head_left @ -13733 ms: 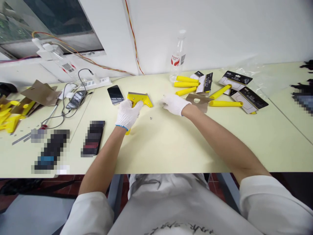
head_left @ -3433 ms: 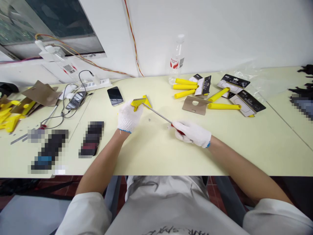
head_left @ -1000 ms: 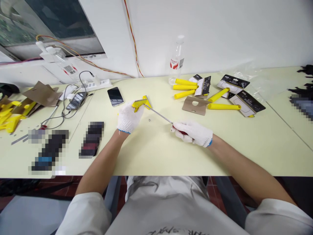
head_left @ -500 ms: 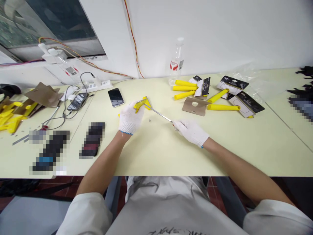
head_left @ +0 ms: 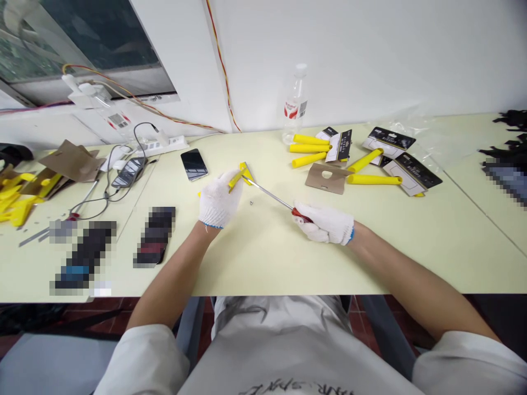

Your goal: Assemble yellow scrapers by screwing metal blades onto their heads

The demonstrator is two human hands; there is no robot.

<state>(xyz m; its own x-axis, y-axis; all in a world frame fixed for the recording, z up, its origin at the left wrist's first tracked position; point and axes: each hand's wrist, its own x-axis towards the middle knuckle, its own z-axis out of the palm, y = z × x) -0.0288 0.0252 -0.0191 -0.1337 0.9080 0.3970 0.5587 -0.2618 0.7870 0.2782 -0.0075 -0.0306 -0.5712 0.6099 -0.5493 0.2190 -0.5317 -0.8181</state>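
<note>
My left hand (head_left: 221, 200), in a white knit glove, is closed around a yellow scraper (head_left: 246, 174) whose wide head sticks out beyond the fingers. Most of its handle is hidden in the glove. My right hand (head_left: 325, 221), gloved too, grips the red handle of a screwdriver (head_left: 269, 193). The long metal shaft runs up and left, and its tip meets the yellow scraper near the head. A small screw (head_left: 251, 203) lies on the table just below the shaft.
Yellow handles (head_left: 310, 148) and black-and-white packaging cards (head_left: 415, 173) lie at right, near a brown card (head_left: 328, 178). A clear bottle (head_left: 295, 104) stands by the wall. At left are a phone (head_left: 194, 164), a power strip (head_left: 167, 145), cables, and a pile of yellow parts (head_left: 18, 200).
My right hand has shifted slightly right and down, its grip turned so the red screwdriver handle shows more. My left hand has barely moved.
</note>
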